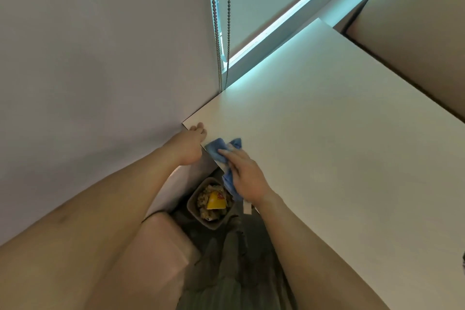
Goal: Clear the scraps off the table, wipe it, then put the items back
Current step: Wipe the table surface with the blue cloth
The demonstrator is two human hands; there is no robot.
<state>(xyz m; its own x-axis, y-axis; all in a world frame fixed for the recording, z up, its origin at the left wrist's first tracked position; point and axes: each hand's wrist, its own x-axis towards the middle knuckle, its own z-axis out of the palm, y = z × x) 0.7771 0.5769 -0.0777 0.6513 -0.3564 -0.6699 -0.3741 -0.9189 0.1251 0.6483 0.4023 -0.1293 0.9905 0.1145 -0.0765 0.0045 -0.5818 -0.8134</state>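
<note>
Pressing the blue cloth (pixel 214 146) onto the table (pixel 327 146) at its near edge, the right hand (pixel 246 176) grips it bunched under the palm. The left hand (pixel 186 146), holding nothing, rests its fingertips on the corner just beside it.

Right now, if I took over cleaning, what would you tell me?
Left hand: at the white table's near corner, fingertips over the edge; grip unclear.
Right hand: holds the crumpled blue cloth against the table's edge.
Brown bin on the floor below holds scraps and a yellow wrapper.
Done: no scraps show on the tabletop.
Left: finish wiping, then put the items back; none are in view.
</note>
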